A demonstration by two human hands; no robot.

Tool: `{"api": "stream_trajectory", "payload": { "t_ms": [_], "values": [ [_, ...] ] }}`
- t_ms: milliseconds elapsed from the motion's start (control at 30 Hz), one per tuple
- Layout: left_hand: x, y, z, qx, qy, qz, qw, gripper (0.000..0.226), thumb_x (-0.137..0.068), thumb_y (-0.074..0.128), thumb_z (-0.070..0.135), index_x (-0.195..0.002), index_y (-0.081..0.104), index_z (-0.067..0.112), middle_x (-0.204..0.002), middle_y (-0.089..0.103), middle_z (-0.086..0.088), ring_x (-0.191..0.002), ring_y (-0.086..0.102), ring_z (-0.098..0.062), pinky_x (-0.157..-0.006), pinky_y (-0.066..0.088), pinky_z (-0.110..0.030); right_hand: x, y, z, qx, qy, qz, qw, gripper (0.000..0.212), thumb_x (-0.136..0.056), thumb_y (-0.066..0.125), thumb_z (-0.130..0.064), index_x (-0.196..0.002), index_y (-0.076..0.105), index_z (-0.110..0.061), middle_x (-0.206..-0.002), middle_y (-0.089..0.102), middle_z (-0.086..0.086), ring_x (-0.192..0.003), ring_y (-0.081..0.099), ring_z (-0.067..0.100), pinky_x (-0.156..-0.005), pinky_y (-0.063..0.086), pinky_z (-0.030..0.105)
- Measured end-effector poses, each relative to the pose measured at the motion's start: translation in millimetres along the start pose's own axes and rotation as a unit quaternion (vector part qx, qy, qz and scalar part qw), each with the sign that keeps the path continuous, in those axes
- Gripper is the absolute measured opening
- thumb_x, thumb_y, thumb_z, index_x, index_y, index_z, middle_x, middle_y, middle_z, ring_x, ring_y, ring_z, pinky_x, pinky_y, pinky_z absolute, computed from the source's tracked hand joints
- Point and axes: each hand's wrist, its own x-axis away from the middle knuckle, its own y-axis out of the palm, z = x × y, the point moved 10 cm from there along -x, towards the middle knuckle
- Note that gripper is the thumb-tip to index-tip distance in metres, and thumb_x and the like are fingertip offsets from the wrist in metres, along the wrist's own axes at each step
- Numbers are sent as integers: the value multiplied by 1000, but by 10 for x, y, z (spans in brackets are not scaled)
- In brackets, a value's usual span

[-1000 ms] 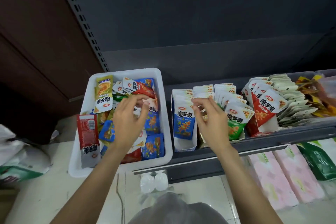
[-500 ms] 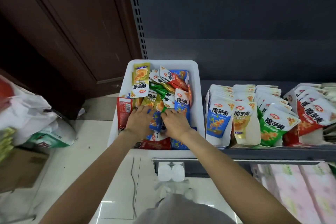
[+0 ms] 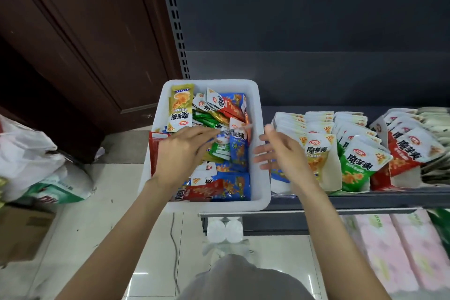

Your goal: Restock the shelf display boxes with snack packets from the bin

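Left hand (image 3: 181,153) in bin (image 3: 263,153); right hand (image 3: 283,151) open.

The rectangular white plastic bin (image 3: 264,153) under the left hand (image 3: 181,153) holds foil snack packets (image 3: 233,185) in blue, red, green and mustard yellow, each with a white band of black lettering. Beside the right hand (image 3: 282,153), the white cardboard display boxes (image 3: 333,173) carry white-topped packets printed yellow, green and red. Below the hands lie glossy cream floor tiles (image 3: 85,226). Beyond the hands, the metal shelf backing (image 3: 316,31) is dark grey.
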Motion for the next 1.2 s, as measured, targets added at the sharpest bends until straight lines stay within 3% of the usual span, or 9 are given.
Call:
{"api": "stream_trajectory", "payload": {
  "t_ms": [67,167,333,400,500,600,733,1000,1200],
  "values": [
    [-17,23,203,12,52,30,998,27,-85,63,10,-107,72,22,-102,71,7,-90,62,-15,-68,52,-27,39,14,18,-53,49,-51,996,31,-91,51,-45,-100,61,-17,-81,73,-1,-72,72,19,-58,58,26],
    [-7,153,468,24,89,37,995,34,-78,69,6,-109,71,20,-106,69,5,-96,55,-16,-76,47,-32,72,-163,-37,-52,13,-29,998,22,-87,66,-15,-106,56,-14,-96,72,4,-71,72,13,-55,57,26],
    [-173,597,796,115,63,-122,984,59,-82,61,44,-137,44,29,-138,42,2,-123,39,-16,-101,29,-26,224,-881,-234,78,-138,104,982,26,-89,62,-6,-99,54,-30,-101,68,0,-75,69,17,-53,55,29],
    [-362,680,911,199,8,-143,970,66,-82,64,46,-140,40,29,-139,38,4,-121,41,-10,-98,34,-21,349,-1172,-416,193,-222,161,942,21,-90,62,-14,-103,56,-29,-94,69,-1,-67,65,24,-59,54,37],
    [-614,828,1065,309,-63,-152,937,52,-85,65,38,-134,49,28,-119,52,9,-93,53,4,-80,44,-12,565,-1367,-667,363,-305,221,853,18,-88,65,-12,-105,63,-17,-80,68,-2,-54,54,17,-59,36,23],
    [-673,1041,1184,304,-62,-170,935,29,-87,65,30,-115,65,22,-96,64,8,-75,52,5,-66,35,-3,607,-1322,-739,423,-314,226,820,17,-85,67,-10,-99,66,-18,-73,68,2,-55,56,19,-55,37,26],
    [-528,1316,1139,259,-87,-207,939,33,-84,69,27,-115,59,20,-99,69,6,-82,64,-5,-71,53,-24,465,-1090,-671,487,-328,209,782,23,-75,74,-3,-93,69,-16,-65,68,3,-56,63,25,-48,46,29],
    [-493,1196,889,148,-73,-130,978,11,-83,69,20,-91,62,17,-83,68,2,-76,62,-15,-59,48,-26,-206,-668,-39,565,-255,110,777,15,-89,51,-13,-100,59,-21,-87,67,1,-76,66,28,-60,53,39],
    [-429,1181,735,144,-106,-119,977,20,-87,63,24,-107,62,22,-95,68,7,-90,61,-12,-66,50,-27,-78,-762,-54,507,-285,193,790,24,-85,64,-10,-108,64,-17,-103,66,0,-78,66,21,-59,51,32]
  ]
}}
